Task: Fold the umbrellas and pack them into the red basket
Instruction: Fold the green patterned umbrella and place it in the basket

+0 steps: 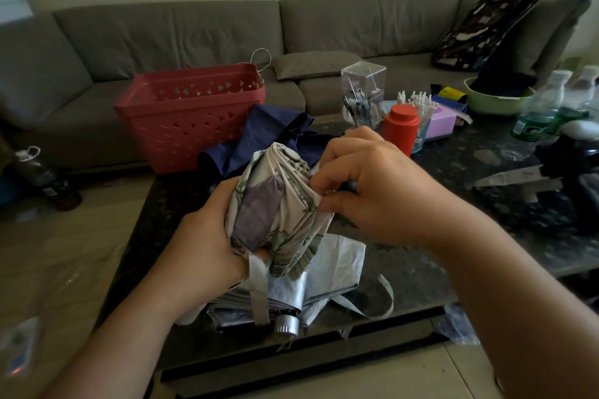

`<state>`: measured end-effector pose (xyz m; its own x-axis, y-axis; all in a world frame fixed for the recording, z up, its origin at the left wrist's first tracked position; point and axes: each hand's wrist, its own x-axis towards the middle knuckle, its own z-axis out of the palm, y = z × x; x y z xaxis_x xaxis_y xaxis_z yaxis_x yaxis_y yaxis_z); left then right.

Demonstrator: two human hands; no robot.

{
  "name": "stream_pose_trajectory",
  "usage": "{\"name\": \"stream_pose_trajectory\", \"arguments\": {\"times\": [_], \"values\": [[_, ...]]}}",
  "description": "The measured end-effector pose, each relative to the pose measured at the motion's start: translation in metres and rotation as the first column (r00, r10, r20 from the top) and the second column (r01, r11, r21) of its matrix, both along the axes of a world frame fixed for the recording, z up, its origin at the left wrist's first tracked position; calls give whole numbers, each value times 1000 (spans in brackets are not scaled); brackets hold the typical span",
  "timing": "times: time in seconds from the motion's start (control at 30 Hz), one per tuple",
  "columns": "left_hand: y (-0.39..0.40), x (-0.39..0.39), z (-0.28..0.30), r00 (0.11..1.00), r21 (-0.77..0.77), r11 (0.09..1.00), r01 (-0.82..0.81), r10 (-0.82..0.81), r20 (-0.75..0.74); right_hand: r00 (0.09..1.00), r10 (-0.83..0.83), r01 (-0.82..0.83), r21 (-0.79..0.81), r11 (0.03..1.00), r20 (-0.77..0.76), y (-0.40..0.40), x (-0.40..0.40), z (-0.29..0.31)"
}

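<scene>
With the left hand curled firm round the patterned umbrella above the dark surface, the right hand, pinching its canopy edge, should wrap pleats tightly before strapping; the red basket waits behind.

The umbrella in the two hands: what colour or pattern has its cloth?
Pale cream umbrella with grey-green leafy print and a mauve patch, seen in the head view.

No text, brand or number can be read anywhere: the label on the green bottle at the far right of the surface is too blurred, and the pink box shows no legible print.
</scene>
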<state>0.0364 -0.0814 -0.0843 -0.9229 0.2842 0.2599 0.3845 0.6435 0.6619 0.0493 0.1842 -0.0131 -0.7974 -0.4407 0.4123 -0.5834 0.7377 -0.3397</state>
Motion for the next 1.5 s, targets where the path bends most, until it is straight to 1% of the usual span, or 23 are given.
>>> {"name": "stream_pose_trajectory", "arguments": {"times": [0.1, 0.13, 0.27, 0.33, 0.47, 0.53, 0.6, 0.67, 0.73, 0.83, 0.93, 1.0, 1.03, 1.1, 1.13, 1.2, 1.23, 1.27, 1.3, 1.37, 1.4, 1.43, 1.5], "values": [[0, 0, -1, 1000, 21, 1000, -3, 3, -3, 996, -24, 22, 21, 1000, 85, 0, 2, 1], [1, 0, -1, 1000, 33, 999, -8, 8, -5, 995, -36, 36, -2, 999, 90, -2, 3, -1], [3, 2, 2, 1000, 110, 994, -15, 14, 9, 995, -81, 92, -228, 969, 56, -14, 1, -7], [3, 4, 4, 1000, 128, 992, -4, 2, 18, 991, -93, 117, -294, 948, 97, -12, 0, -8], [3, 5, 1, 992, 95, 991, 90, -97, 78, 975, -38, 110, -325, 939, 217, -7, 1, -6], [4, 4, 0, 989, 80, 991, 108, -115, 89, 961, 2, 81, -288, 954, 277, -9, 3, -4], [3, 3, 1, 988, 99, 989, 108, -118, 103, 957, 21, 58, -261, 964, 291, -13, 5, -4], [3, 3, 3, 984, 125, 985, 122, -136, 113, 960, 23, 65, -300, 952, 280, -16, 4, -5], [3, 6, 5, 974, 152, 974, 170, -189, 125, 946, 70, 52, -362, 931, 316, -14, 2, -5], [3, 12, 6, 926, 239, 923, 301, -343, 158, 917, 166, 25, -469, 883, 362, -6, -1, -7], [8, 13, 6, 880, 298, 888, 350, -421, 219, 919, 165, 51, -523, 851, 357, -5, -5, -13], [16, 13, 7, 921, 217, 936, 277, -322, 217, 937, 100, 79, -482, 873, 336, -6, -7, -16], [19, 13, 7, 946, 186, 955, 230, -264, 186, 941, 73, 92, -458, 884, 330, -6, -7, -15], [24, 12, 4, 971, 164, 970, 179, -201, 131, 937, 77, 101, -474, 875, 341, -5, -2, -8], [26, 13, 3, 977, 149, 978, 146, -166, 133, 934, 90, 101, -498, 861, 346, -5, 0, -4], [31, 18, 5, 987, 112, 990, 87, -101, 125, 955, 85, 72, -501, 863, 283, -12, 7, 5], [33, 21, 4, 992, 78, 995, 66, -74, 104, 975, 47, 57, -447, 893, 217, -19, 10, 5], [37, 23, 4, 996, 39, 998, 40, -43, 84, 990, -9, 58, -346, 936, 140, -26, 12, 3], [40, 25, 2, 998, 0, 1000, 9, -9, 56, 996, -67, 77, -211, 974, 54, -33, 13, -2], [45, 31, 3, 999, -43, 998, -46, 47, 27, 990, -126, 128, 31, 991, -56, -41, 12, -10], [45, 32, 3, 999, -47, 998, -44, 45, 19, 990, -134, 137, 88, 987, -47, -40, 10, -13], [42, 31, 2, 999, -27, 999, -20, 20, 27, 991, -136, 135, 87, 987, 1, -35, 7, -14], [38, 30, 7, 992, 43, 996, 77, -81, 95, 986, -88, 97, -60, 993, 145, -22, 1, -14]]}}
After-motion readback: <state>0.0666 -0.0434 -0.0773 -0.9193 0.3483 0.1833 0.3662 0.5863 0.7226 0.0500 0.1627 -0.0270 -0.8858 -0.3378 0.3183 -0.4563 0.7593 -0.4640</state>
